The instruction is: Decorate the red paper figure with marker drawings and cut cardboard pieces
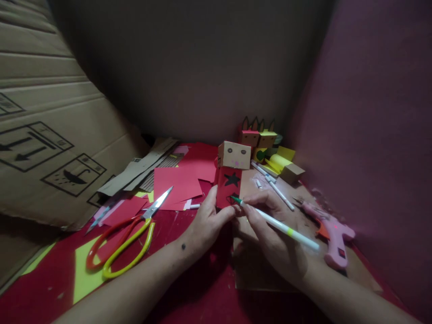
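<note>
Above the red table [205, 299], in the head view, gripped a cardboard figure [223, 173] in the left hand [207, 218], obscuring its lower end; pinched a marker [280, 225] in the right hand [270, 240], tip at a barely legible outline [229, 198]. Faced a dim wall [202, 67] beside a cropped carton [40, 114].

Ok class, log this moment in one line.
left hand: holds red-bodied cardboard figure; right hand: holds green-tipped white marker; tip: at figure
</note>
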`<action>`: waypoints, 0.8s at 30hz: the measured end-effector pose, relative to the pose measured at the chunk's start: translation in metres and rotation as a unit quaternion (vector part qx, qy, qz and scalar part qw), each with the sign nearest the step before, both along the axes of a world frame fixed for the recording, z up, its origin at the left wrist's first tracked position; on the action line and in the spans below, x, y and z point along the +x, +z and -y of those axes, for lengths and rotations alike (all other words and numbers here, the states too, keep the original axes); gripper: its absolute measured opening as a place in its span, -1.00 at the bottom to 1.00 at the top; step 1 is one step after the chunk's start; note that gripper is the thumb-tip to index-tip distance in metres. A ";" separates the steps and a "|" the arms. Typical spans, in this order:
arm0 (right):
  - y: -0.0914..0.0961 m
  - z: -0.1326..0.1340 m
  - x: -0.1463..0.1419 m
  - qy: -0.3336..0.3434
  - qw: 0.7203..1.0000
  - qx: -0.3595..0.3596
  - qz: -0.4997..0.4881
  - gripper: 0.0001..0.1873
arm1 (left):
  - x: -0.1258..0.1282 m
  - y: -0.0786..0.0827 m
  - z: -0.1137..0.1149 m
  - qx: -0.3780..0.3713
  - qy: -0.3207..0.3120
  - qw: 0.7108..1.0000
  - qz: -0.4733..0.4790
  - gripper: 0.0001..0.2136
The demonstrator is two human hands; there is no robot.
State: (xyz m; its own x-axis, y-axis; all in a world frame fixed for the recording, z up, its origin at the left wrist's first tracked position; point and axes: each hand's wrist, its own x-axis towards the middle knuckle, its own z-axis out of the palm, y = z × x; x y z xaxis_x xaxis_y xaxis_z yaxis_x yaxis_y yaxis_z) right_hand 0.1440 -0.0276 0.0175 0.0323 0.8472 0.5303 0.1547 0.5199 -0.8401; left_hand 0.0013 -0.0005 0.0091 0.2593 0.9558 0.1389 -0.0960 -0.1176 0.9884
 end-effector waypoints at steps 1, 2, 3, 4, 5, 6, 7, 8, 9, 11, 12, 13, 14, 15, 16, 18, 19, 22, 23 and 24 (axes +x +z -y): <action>0.000 0.001 0.000 0.002 1.000 0.004 0.004 -0.94 | 0.000 0.000 0.000 0.000 0.002 1.000 -0.006 -0.74; 0.000 0.001 0.000 0.005 1.000 0.005 0.007 -0.94 | 0.000 0.000 0.000 0.001 0.005 1.000 -0.012 -0.74; 0.000 0.002 -0.001 0.009 1.000 0.004 0.008 -0.95 | 0.000 0.000 -0.001 0.005 0.006 1.000 -0.017 -0.75; -0.001 0.002 -0.001 0.014 1.000 0.001 0.008 -0.96 | 0.000 0.000 -0.001 0.013 0.007 1.000 -0.021 -0.76; -0.002 0.003 -0.001 0.021 1.000 -0.004 0.006 -0.96 | 0.000 0.000 -0.001 0.022 0.007 0.999 -0.024 -0.76; -0.003 0.003 -0.001 0.027 1.000 -0.010 0.004 -0.96 | 0.000 0.000 -0.001 0.030 0.007 0.999 -0.026 -0.76; -0.004 0.003 -0.001 0.030 0.999 -0.012 0.003 -0.97 | 0.000 0.000 -0.001 0.035 0.008 0.999 -0.027 -0.76; -0.005 0.003 -0.001 0.030 0.999 -0.010 0.003 -0.97 | 0.000 0.000 -0.001 0.039 0.007 0.999 -0.029 -0.76; -0.006 0.003 -0.001 0.027 1.000 -0.005 0.008 -0.98 | -0.001 0.000 -0.001 0.040 0.007 0.999 -0.031 -0.76; -0.005 0.002 0.000 0.015 1.000 0.011 0.019 -0.98 | -0.001 0.000 -0.001 0.038 0.005 0.999 -0.035 -0.75; -0.004 0.002 0.000 0.008 1.000 0.019 0.023 -0.97 | -0.001 0.000 -0.001 0.037 0.003 0.999 -0.035 -0.75; -0.003 0.002 0.000 0.002 0.999 0.022 0.024 -0.96 | -0.001 0.000 -0.001 0.037 0.002 0.999 -0.034 -0.74; -0.002 0.002 -0.001 -0.002 0.999 0.023 0.023 -0.95 | -0.001 0.000 -0.001 0.036 0.002 0.999 -0.032 -0.74; -0.001 0.002 -0.001 -0.005 1.000 0.022 0.021 -0.95 | -0.001 0.000 -0.001 0.036 0.002 0.999 -0.030 -0.73; 0.000 0.002 -0.001 -0.005 1.000 0.021 0.019 -0.94 | -0.001 0.001 0.000 0.037 0.005 0.999 -0.031 -0.73; 0.001 0.003 -0.001 0.002 1.000 0.020 0.019 -0.94 | -0.001 0.002 0.000 0.044 0.013 0.998 -0.039 -0.74; 0.000 0.003 -0.001 0.008 1.000 0.018 0.018 -0.95 | 0.000 0.003 0.000 0.047 0.018 0.998 -0.044 -0.75; -0.002 0.003 -0.002 0.031 0.999 -0.005 0.006 -0.97 | 0.000 0.005 0.000 0.047 0.024 0.997 -0.055 -0.75; -0.002 0.003 -0.002 0.037 0.999 -0.014 0.004 -0.97 | 0.001 0.005 0.000 0.044 0.022 0.997 -0.054 -0.74; -0.002 0.003 -0.002 0.039 0.999 -0.020 0.004 -0.96 | 0.000 0.005 0.001 0.041 0.019 0.998 -0.053 -0.74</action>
